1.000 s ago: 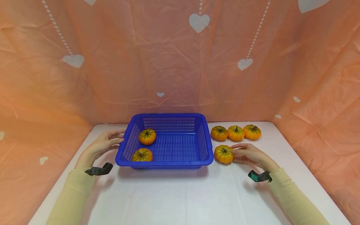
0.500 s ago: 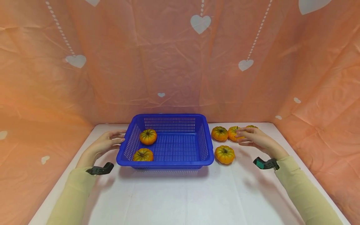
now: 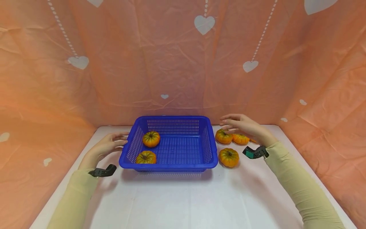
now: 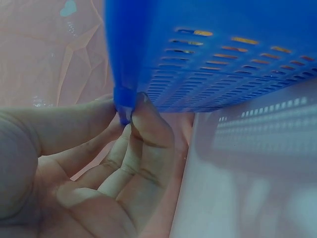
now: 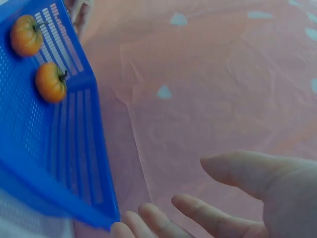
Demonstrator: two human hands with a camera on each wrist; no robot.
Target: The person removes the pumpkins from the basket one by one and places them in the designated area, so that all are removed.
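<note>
A blue plastic basket [image 3: 168, 166] with slotted walls sits on the white table. Its left rim is pinched by my left hand [image 3: 104, 148], thumb on one side and fingers on the other in the left wrist view. Inside, along the left, lie two small orange pumpkins, a rear one [image 3: 151, 139] and a front one [image 3: 146, 157]. My right hand [image 3: 243, 125] hovers with loose fingers and holds nothing. It overlaps a back row of pumpkins, where a left pumpkin [image 3: 223, 136] and a middle pumpkin [image 3: 240, 139] show and a third is mostly hidden.
One more pumpkin [image 3: 228, 157] rests just right of the basket, in front of that row. Behind the table [image 3: 183, 203] hangs an orange cloth [image 3: 183, 70] with white hearts, which also lines both sides.
My right hand has left the front pumpkin, gone back and up over the rear row, then left toward the basket. The left hand has stayed at the basket's rim.
</note>
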